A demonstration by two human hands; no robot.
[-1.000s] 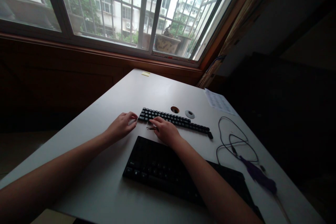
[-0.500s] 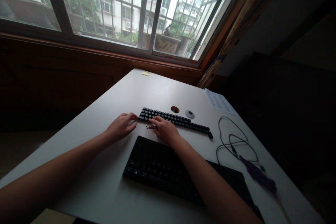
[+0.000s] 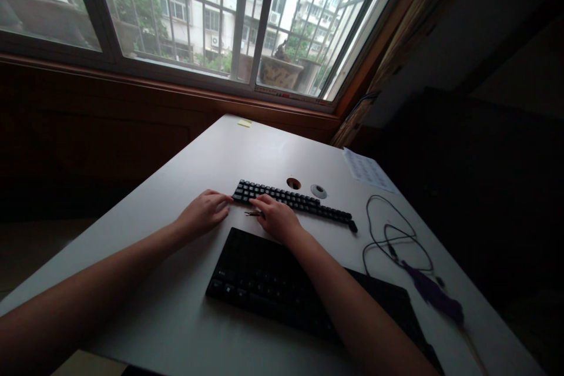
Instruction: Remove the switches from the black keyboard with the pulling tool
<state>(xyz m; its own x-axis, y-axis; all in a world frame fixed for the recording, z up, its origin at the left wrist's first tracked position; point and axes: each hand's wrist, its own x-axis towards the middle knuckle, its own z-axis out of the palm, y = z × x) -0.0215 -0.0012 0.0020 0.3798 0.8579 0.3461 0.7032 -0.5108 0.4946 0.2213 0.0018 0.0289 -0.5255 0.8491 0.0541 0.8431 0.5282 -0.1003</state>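
Rows of black keycaps (image 3: pixel 304 202) lie close together on the white desk (image 3: pixel 176 200). My left hand (image 3: pixel 203 211) is at their left end, fingers stretched out and thumb apart, its fingertips touching the corner keycap. Over the front row, my right hand (image 3: pixel 277 218) has its index fingertip at a keycap. A thin wire keycap puller (image 3: pixel 252 213) juts leftward from under that hand's curled fingers; its handle end is hidden. Nearer to me lies a black keyboard (image 3: pixel 264 282), partly covered by my right forearm. Its dark surface makes its keys hard to make out.
To the right are a coiled black cable (image 3: pixel 370 229) and a purple brush-like object (image 3: pixel 434 294) with a pale stick. Behind the keycaps sit a round desk hole (image 3: pixel 294 184) and its grey cover (image 3: pixel 318 191). Papers (image 3: pixel 368 169) and a yellow note (image 3: pixel 244 123) lie farther back.
My left fingers have straightened slightly and moved right, onto the corner keycap. My right hand has barely moved, and the keycap rows look the same.
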